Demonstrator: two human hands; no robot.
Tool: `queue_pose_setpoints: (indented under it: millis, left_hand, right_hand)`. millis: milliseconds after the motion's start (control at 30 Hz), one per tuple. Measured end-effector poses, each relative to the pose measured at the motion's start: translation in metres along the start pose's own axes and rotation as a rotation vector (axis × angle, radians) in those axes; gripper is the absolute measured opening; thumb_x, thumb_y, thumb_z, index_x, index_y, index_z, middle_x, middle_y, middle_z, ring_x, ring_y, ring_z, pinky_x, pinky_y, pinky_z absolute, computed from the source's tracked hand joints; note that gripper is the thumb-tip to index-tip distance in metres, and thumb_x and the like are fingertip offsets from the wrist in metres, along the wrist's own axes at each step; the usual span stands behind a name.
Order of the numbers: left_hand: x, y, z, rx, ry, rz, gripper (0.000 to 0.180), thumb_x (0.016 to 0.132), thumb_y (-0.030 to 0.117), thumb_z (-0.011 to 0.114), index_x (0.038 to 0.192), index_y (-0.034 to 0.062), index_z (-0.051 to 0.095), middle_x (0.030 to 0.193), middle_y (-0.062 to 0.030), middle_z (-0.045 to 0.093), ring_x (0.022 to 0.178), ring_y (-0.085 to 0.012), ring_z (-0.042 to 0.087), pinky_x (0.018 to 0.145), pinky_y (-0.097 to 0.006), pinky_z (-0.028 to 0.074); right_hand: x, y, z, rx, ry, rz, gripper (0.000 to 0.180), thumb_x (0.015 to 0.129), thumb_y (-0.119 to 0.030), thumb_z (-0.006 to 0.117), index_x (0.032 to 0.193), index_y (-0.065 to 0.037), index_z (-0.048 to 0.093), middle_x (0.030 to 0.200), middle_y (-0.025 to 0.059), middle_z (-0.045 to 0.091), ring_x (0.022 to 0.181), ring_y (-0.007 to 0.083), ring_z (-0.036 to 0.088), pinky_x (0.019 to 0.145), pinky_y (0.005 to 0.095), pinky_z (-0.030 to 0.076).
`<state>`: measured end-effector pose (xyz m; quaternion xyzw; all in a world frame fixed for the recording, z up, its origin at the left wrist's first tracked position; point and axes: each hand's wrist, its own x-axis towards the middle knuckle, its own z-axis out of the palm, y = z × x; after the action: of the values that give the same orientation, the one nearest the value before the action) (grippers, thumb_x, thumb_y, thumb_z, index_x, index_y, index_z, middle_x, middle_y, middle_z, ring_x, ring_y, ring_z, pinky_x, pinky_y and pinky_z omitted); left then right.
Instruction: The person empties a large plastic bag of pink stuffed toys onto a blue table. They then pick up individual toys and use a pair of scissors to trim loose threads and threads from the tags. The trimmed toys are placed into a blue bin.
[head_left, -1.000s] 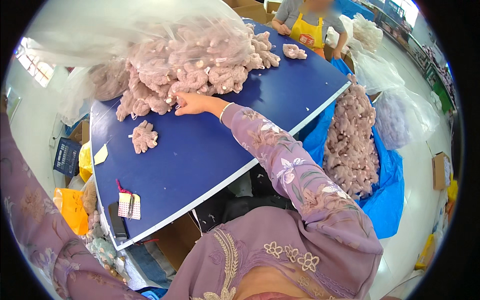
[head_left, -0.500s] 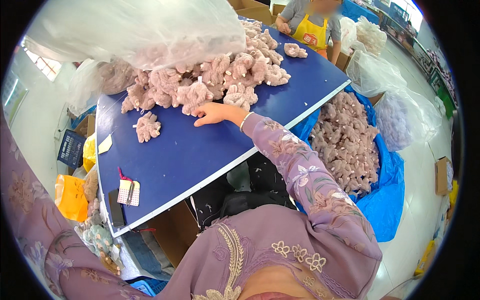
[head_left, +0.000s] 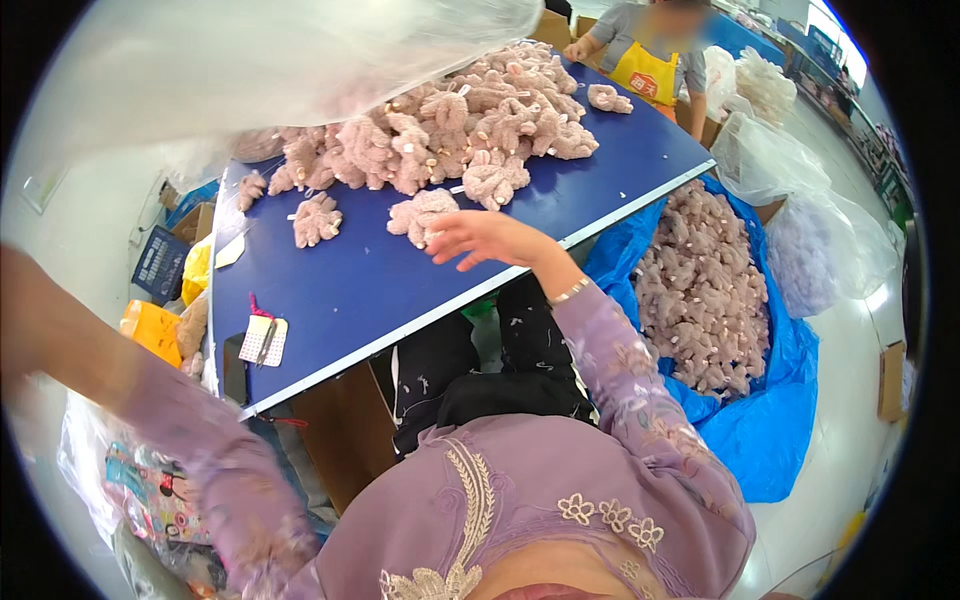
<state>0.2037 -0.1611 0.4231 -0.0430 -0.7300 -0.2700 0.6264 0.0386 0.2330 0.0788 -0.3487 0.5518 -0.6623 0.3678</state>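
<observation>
My right hand (head_left: 492,238) hovers at the table's near side, fingers spread, holding nothing that I can see. Its fingertips are beside a pinkish-brown plush toy (head_left: 412,216) on the blue table (head_left: 380,310); whether they touch it I cannot tell. Farther back lies a large heap of the same plush toys (head_left: 440,130), some with white tags or loops. One single plush toy (head_left: 317,220) lies apart on the left. At the far left rim my left hand (head_left: 22,325) is blurred and partly cut off, so its fingers cannot be made out.
A translucent plastic bag (head_left: 250,70) overhangs the heap. Small scissors-like snips (head_left: 266,342) rest on a dotted card at the table's left corner. To the right stands a blue sack (head_left: 765,430) full of plush toys. Across the table is a person in a yellow apron (head_left: 643,72).
My right hand has drawn back from the heap and its fingers have spread; a plush toy now lies apart beside it. My left arm has swung up into view at the left.
</observation>
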Motion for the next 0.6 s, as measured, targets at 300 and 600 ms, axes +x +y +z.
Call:
queue_pose_setpoints:
  millis: [300, 600]
  left_hand:
    - [-0.384, 0.037, 0.032, -0.428, -0.832, -0.466, 0.057, 0.082, 0.029, 0.066, 0.129, 0.0005, 0.049, 0.128, -0.0177, 0.052, 0.118, -0.0318, 0.050, 0.099, -0.038, 0.040]
    - [-0.479, 0.014, 0.045, -0.561, -1.201, -0.228, 0.065, 0.078, 0.024, 0.072, 0.132, 0.0004, 0.047, 0.134, -0.0182, 0.049, 0.123, -0.0343, 0.047, 0.105, -0.039, 0.036]
  right_hand:
    - [-0.148, 0.041, -0.036, 0.681, 0.353, -0.453, 0.097, 0.083, -0.080, 0.028, 0.142, -0.003, 0.032, 0.136, 0.0277, 0.045, 0.124, 0.0448, 0.046, 0.091, 0.0616, 0.045]
    - [-0.170, 0.066, -0.026, 0.240, 0.911, -0.213, 0.032, 0.096, -0.022, 0.054, 0.116, 0.001, 0.057, 0.105, 0.0113, 0.065, 0.092, 0.0214, 0.065, 0.078, 0.0355, 0.054]
